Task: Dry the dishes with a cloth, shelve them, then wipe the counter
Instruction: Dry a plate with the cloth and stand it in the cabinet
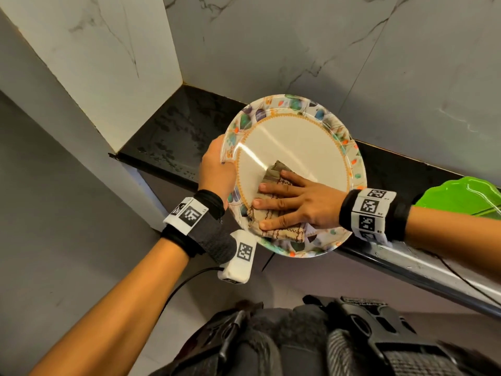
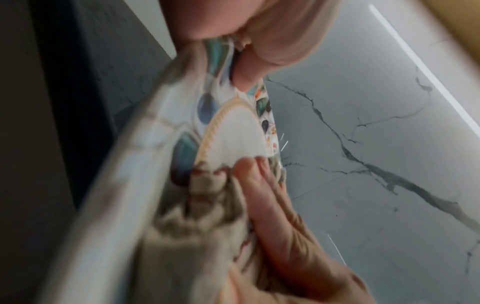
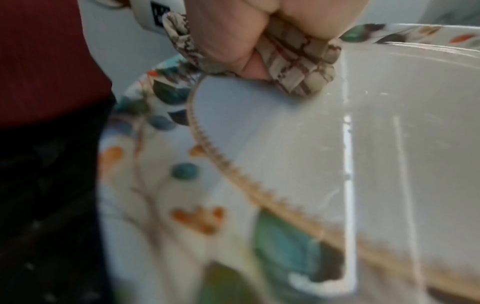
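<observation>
Centre frame: left hand (image 1: 217,169) grip clamps the round white leaf-bordered plate (image 1: 295,147) by its rim, tilted above the black worktop (image 1: 173,126), exposing its face. Right hand (image 1: 301,202), fingers flat, presses the folded beige checked cloth (image 1: 273,175) against it to dry.

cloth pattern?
Beige cloth with dark brown and red check lines; right wrist view shows it best.

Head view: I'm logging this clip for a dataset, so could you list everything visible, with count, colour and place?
Plate: one, white with leaf-patterned rim, held tilted above the counter.
Cloth: one, beige checked, pressed on the plate's lower face.
Green dish: one, on the counter at right.
Counter: one, black, with water drops.
Wall tiles: grey-veined marble, behind.
Left hand: grips the plate's rim.
Right hand: fingers flat on the cloth.
</observation>
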Available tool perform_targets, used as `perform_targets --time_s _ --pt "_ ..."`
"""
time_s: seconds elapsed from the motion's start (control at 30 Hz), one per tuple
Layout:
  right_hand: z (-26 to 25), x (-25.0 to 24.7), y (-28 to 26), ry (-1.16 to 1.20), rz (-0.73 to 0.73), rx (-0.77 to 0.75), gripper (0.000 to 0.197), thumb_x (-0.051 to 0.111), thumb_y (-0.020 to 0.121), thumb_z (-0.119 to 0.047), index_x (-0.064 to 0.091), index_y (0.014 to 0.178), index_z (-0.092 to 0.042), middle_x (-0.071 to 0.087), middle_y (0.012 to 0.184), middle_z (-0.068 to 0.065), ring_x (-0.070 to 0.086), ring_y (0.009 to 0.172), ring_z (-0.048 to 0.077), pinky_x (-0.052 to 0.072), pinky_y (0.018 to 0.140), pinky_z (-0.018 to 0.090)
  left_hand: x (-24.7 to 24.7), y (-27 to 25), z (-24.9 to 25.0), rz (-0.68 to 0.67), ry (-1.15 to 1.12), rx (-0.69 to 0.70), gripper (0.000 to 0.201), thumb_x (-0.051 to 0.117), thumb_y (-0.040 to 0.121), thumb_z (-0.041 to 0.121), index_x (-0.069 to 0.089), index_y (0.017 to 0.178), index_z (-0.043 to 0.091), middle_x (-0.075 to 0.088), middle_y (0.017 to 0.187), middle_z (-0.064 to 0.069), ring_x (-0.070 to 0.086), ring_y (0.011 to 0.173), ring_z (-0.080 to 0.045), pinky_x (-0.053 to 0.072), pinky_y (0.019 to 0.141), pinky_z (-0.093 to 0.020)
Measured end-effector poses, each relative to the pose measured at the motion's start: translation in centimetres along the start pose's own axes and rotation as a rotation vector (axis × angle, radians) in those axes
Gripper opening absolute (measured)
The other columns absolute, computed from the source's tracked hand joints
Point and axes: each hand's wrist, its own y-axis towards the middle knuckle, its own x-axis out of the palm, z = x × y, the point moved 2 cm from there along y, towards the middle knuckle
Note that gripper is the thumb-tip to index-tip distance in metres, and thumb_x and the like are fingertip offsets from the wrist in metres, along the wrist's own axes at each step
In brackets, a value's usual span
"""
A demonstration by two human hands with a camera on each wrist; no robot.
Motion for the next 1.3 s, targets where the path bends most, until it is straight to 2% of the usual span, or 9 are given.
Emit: perform_targets --time_s 0.2,0.4,0.53,0.63,0.77,0.87,1.03,1.17,1.3 --pt "3.3 -0.8 0.4 -0.268 0.018 -0.162 0.081 0.056 0.087 -0.018 0.005 0.145 -0.041 -0.023 0.154 -0.009 -0.018 0.144 0.018 -0.007 0.115 0.050 -0.1 0.6 1.9 -0.006 0.275 0.165 0.042 0.037 0.090 -0.003 0.048 0.125 0.018 0.061 0.108 -0.007 0.057 0.106 -0.030 0.052 0.088 -0.045" --pt "7.0 -1.8 0.0 -0.398 0.054 -0.081 0.071 0.049 0.091 -0.018 0.010 0.145 -0.043 -0.004 0.158 -0.009 -0.013 0.145 0.019 -0.002 0.114 0.053 -0.1 0.7 3.9 0.041 0.419 0.383 0.036 0.038 0.094 0.001 0.041 0.130 0.002 0.061 0.116 -0.019 0.060 0.102 -0.034 0.048 0.079 -0.031" --pt "10.2 -3.1 -1.9 -0.326 0.013 0.242 0.076 0.034 0.084 -0.014 0.002 0.145 -0.045 0.020 0.153 0.001 -0.005 0.144 0.028 0.004 0.113 0.059 -0.5 0.5 3.8 0.067 0.434 0.453 0.033 0.039 0.095 0.001 0.043 0.127 0.000 0.063 0.108 -0.018 0.063 0.094 -0.028 0.047 0.068 -0.022" --pt "11.3 -3.4 -3.2 -0.170 0.025 0.566 0.078 0.037 0.077 0.000 0.020 0.145 -0.033 0.026 0.153 0.013 0.017 0.140 0.041 0.016 0.107 0.063 -0.5 0.6 3.7 0.057 0.438 0.504 0.030 0.041 0.096 0.004 0.044 0.125 -0.001 0.063 0.106 -0.017 0.063 0.091 -0.024 0.047 0.061 -0.015" --pt "9.4 -1.2 -4.7 0.176 0.109 1.212 0.088 0.056 0.079 0.002 0.010 0.148 -0.026 0.005 0.158 0.012 0.001 0.144 0.040 0.007 0.116 0.056 -0.1 0.6 4.2 0.065 0.424 0.539 0.030 0.043 0.096 0.006 0.048 0.124 0.000 0.059 0.098 -0.004 0.058 0.085 -0.015 0.044 0.063 -0.008" --pt "4.9 1.0 -3.5 0.392 0.072 1.439 0.094 0.055 0.078 0.000 0.002 0.148 -0.033 -0.007 0.158 0.007 -0.009 0.145 0.034 0.000 0.117 0.054 -0.1 0.8 4.0 0.072 0.398 0.510 0.030 0.042 0.096 0.008 0.049 0.124 0.002 0.055 0.097 0.001 0.058 0.087 -0.012 0.045 0.064 -0.009" --pt "-2.3 0.1 0.7 0.591 0.161 1.312 0.082 0.048 0.083 -0.004 0.009 0.146 -0.039 -0.007 0.158 0.004 -0.012 0.144 0.033 -0.002 0.116 0.055 -0.4 0.7 3.1 0.106 0.379 0.421 0.032 0.041 0.095 0.006 0.049 0.126 0.005 0.059 0.102 -0.006 0.057 0.090 -0.015 0.049 0.071 -0.021" --pt "-4.7 -2.2 0.8 0.625 0.234 0.939 0.059 0.038 0.081 -0.019 0.037 0.139 -0.022 0.026 0.151 0.018 0.014 0.140 0.043 0.010 0.112 0.061 -0.1 0.8 3.5 0.095 0.409 0.341 0.035 0.039 0.094 0.004 0.045 0.129 0.007 0.059 0.117 -0.016 0.059 0.105 -0.027 0.049 0.080 -0.029" --pt "-2.9 -4.8 -3.5 0.716 0.466 0.941 0.059 0.052 0.075 0.020 0.056 0.126 -0.009 0.054 0.132 0.020 0.048 0.123 0.028 0.035 0.106 0.040 -0.1 1.3 3.9 0.082 0.457 0.268 0.037 0.038 0.094 0.002 0.043 0.130 0.006 0.056 0.123 -0.018 0.054 0.114 -0.031 0.043 0.083 -0.028"
